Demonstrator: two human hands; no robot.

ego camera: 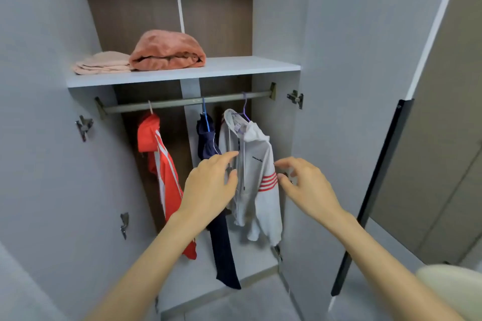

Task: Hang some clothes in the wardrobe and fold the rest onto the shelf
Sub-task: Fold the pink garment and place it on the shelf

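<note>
white hooded jacket [254, 164] hung at the right end of the wardrobe rail [182, 102], both hands raised to it.

the jacket is seen on a purple hanger [244, 109], its hood drooping forward, with a small dark logo on the chest, 4 red stripes across the sleeve and drawstrings hanging down the front. the left hand [212, 182] is held loose, fingers extended, with the fingertips at the jacket's front edge and nothing gripped. the right hand [303, 182] is relaxed beside the striped sleeve, fingers lightly bent; whether they touch the cloth cannot be told. a navy garment [221, 247] on a blue hanger is hung just left of the jacket, and a red jacket with white stripes [163, 172] further left. on the shelf [234, 69] above, 2 folded items are laid side by side: a coral fleece [167, 51] and a pale pink piece [103, 64].
</note>
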